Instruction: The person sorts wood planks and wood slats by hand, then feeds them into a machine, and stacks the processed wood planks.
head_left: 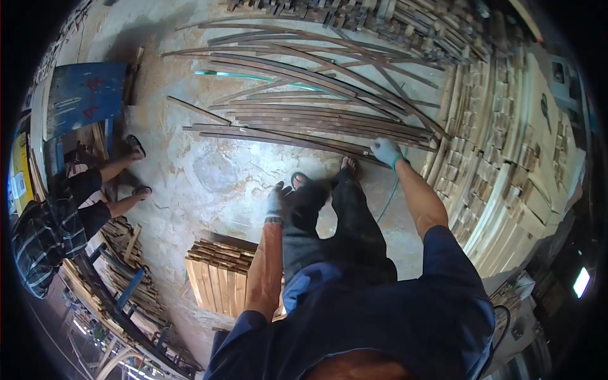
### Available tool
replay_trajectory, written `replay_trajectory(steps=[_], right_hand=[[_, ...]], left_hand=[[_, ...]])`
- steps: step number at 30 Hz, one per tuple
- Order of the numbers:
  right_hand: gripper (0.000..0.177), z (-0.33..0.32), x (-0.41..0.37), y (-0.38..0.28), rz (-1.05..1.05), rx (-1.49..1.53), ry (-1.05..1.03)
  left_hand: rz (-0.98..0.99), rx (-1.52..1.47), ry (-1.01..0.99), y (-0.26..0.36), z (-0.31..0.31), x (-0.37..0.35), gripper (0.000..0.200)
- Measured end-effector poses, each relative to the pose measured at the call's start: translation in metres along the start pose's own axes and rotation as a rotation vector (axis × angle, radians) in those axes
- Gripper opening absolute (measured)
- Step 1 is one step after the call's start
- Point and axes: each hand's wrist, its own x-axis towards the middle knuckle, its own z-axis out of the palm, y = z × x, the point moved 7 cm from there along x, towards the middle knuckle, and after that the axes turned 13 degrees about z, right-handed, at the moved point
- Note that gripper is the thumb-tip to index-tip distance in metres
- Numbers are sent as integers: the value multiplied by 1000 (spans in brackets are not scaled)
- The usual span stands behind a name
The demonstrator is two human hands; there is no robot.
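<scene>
Long dark wooden strips [329, 118] lie side by side on the floor in front of my feet. My right hand [385, 152], in a pale glove with a green cuff, is closed at the right part of the nearest dark strip [297, 142]; its fingertips are partly hidden. Beside my left leg hangs my left hand [275, 201], also gloved, with its fingers stretched out and nothing in them. A thin green cord [387, 202] trails over the floor below my right hand.
Tall stacks of pale timber [500, 139] stand to the right. Loose curved strips [304, 50] and a green strip [237, 75] lie farther off. A bundle of short boards [218, 278] sits by my left arm. At the left is another person [57, 228], near a blue panel [85, 98].
</scene>
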Motion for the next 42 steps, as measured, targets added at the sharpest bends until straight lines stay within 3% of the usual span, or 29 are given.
replay_trajectory(steps=[3, 6, 10, 11, 14, 15, 18, 22, 23, 27, 29, 30, 31, 33, 34, 36, 37, 39, 42], right_hand=[[36, 18, 82, -44, -139, -93, 93], [43, 31, 138, -99, -131, -228, 92], [66, 75, 229, -148, -223, -317, 249], [72, 81, 247, -159, -213, -334, 272], [94, 112, 313, -165, -234, -343, 370], [100, 115, 326, -169, -232, -346, 394], [103, 124, 357, -174, -241, -369, 383], [98, 139, 394, -167, -394, -308, 463], [84, 139, 386, -163, -484, -266, 496], [79, 146, 328, -143, -579, -274, 226], [85, 164, 291, -120, -527, -267, 62], [91, 184, 286, -100, -541, -387, 81], [95, 207, 286, -75, -622, -265, 67], [98, 223, 260, -53, -628, -451, 36], [97, 219, 245, -56, -667, -555, 46], [91, 191, 249, -65, -709, -387, 333], [83, 176, 268, -72, -686, -150, 429], [73, 175, 310, -106, -820, -54, 204], [68, 196, 348, -150, -861, -280, 297]], left_hand=[[-72, -170, -2, -52, 30, 70, 49], [-60, -298, 86, -111, 42, 146, 50], [-228, -430, 203, -197, 55, 242, 62], [-147, -354, 200, -179, 73, 232, 66], [17, -309, 167, -218, 69, 305, 70], [137, -273, 129, -224, 67, 332, 72], [-98, -689, -249, -311, 62, 474, 77], [78, -603, -92, -284, 83, 451, 78], [96, -606, -73, -278, 89, 440, 78], [133, -607, -37, -265, 97, 417, 78], [146, -614, -30, -261, 98, 412, 79], [151, -614, -31, -260, 99, 410, 79], [156, -617, -32, -258, 100, 409, 79], [166, -627, -30, -256, 101, 410, 79], [170, -630, -32, -255, 101, 411, 79], [176, -636, -27, -255, 102, 408, 80], [181, -644, -28, -252, 105, 408, 80], [192, -654, -35, -248, 108, 407, 80], [207, -668, -46, -243, 112, 407, 81]])
